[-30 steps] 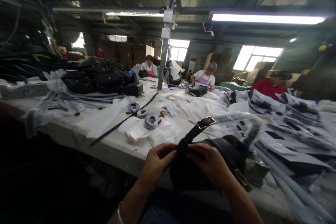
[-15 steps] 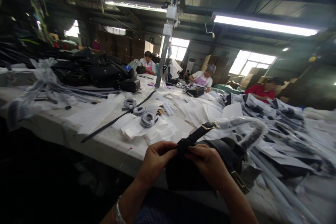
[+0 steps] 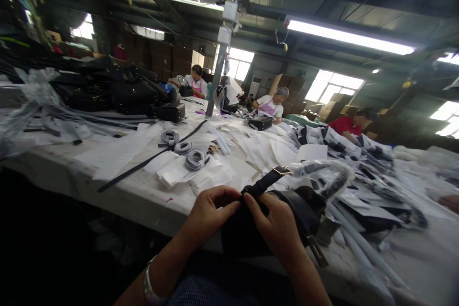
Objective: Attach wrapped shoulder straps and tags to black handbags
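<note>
A black handbag [image 3: 236,234] rests at the table's near edge, right in front of me. Its dark strap [image 3: 267,181] carries a gold buckle [image 3: 282,170] and slants up to the right. My left hand [image 3: 211,210] pinches the strap's lower end between thumb and fingers. Close against it, my right hand [image 3: 278,217] grips the same strap, thumb on top, its other fingers partly hidden behind. The bag's handle [image 3: 339,181] arches to the right, wrapped in clear plastic. A second metal buckle [image 3: 317,251] hangs by my right wrist.
Coiled grey straps [image 3: 195,159] lie on white paper sheets [image 3: 172,172] beyond my left hand, near a long black strap [image 3: 150,158]. Black bags [image 3: 132,95] are heaped at far left. A metal post [image 3: 217,76] rises mid-table. Several co-workers sit across.
My right thumb has moved up onto the strap, close to my left fingertips. Both hands stay at the strap. The whole scene has shifted slightly left in view.
</note>
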Demonstrator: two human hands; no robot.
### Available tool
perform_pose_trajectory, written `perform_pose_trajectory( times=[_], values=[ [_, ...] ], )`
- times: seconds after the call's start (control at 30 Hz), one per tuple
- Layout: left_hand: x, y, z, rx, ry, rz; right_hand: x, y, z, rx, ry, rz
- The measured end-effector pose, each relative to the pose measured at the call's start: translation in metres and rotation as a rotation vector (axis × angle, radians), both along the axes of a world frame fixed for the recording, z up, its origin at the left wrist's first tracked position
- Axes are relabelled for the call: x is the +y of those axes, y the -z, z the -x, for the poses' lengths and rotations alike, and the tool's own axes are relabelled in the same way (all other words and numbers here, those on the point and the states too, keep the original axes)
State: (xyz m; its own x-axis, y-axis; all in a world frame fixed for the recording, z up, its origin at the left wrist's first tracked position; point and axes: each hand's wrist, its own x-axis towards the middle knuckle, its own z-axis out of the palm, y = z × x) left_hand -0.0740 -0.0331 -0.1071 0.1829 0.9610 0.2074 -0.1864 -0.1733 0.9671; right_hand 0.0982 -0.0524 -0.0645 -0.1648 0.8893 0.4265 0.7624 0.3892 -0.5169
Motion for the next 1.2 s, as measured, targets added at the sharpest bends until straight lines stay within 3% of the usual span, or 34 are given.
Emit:
perform_pose_trajectory(
  times=[0.17,0.33,0.47,0.77,1.2],
  values=[
    [0.001,-0.001,0.005,-0.010,0.111,0.036,0.003,0.008,-0.001,0.063,-0.018,0.036],
    [-0.001,0.002,0.004,0.006,0.045,0.001,0.003,0.013,-0.003,0.090,-0.026,0.059],
    [-0.002,0.005,-0.001,-0.073,0.058,0.083,0.003,0.012,-0.005,0.084,-0.026,0.052],
    [0.005,0.005,-0.008,-0.174,0.054,0.096,0.001,0.009,-0.010,0.056,-0.040,0.016],
    [0.009,0.014,-0.007,-0.173,0.060,0.145,0.003,0.027,0.001,0.239,0.023,0.047]
  ],
)
